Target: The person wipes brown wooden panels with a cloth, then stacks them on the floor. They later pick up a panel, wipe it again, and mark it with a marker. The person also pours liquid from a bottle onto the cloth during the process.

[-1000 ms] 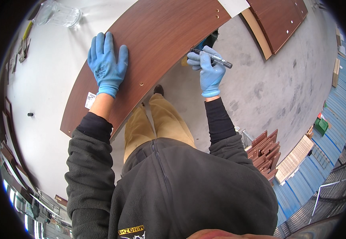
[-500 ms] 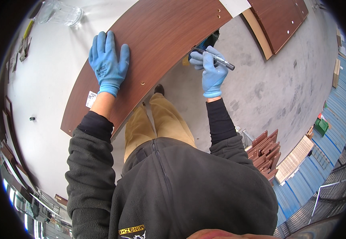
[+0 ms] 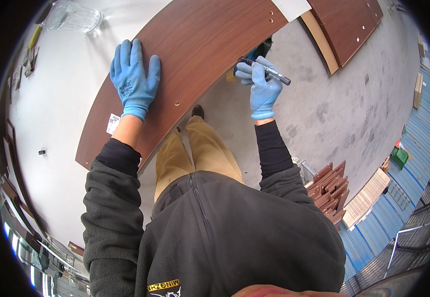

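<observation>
Evidently, the long brown board point(image 3: 200, 49) was laid under the left hand point(image 3: 134, 81) and to the left of the right hand point(image 3: 263, 89). Beyond the left fingertips, a clear container point(image 3: 74, 19) was set apart from it. The left hand was spread flat, palm down, seemingly so that the board was steadied. A black pen point(image 3: 274, 74) was gripped slantwise in the right hand, presumably so its tip could be directed at the board's edge; whether contact was made could not be told. A white label point(image 3: 112, 123) was stuck beside the left wrist, and a small hole point(image 3: 177, 103) was left between the hands.
</observation>
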A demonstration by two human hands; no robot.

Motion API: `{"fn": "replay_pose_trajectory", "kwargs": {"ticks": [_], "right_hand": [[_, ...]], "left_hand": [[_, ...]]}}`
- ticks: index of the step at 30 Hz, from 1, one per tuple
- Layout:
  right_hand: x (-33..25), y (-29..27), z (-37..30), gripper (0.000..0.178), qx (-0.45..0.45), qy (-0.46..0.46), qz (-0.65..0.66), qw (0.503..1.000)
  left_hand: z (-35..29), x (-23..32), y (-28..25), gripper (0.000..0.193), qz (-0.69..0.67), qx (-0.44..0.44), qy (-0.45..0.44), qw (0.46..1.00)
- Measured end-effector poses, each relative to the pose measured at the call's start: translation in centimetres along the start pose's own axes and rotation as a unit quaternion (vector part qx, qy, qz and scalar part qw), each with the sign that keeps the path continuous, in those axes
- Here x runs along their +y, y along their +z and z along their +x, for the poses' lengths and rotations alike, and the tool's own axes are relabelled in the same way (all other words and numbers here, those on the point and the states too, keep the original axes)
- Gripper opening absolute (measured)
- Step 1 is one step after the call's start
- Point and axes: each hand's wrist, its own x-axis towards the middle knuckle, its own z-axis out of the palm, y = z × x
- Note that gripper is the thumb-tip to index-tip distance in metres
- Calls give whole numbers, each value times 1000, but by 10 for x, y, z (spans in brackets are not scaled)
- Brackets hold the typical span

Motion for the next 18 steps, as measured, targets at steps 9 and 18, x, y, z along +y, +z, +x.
{"fn": "replay_pose_trajectory", "kwargs": {"ticks": [9,18], "right_hand": [[0,4,0,37,17,-11,11,1000],[-1,4,-1,35,13,11,-7,1000]], "left_hand": [[0,-2,2,68,-1,1,1,1000],[1,-2,1,68,-5,-4,-4,1000]]}}
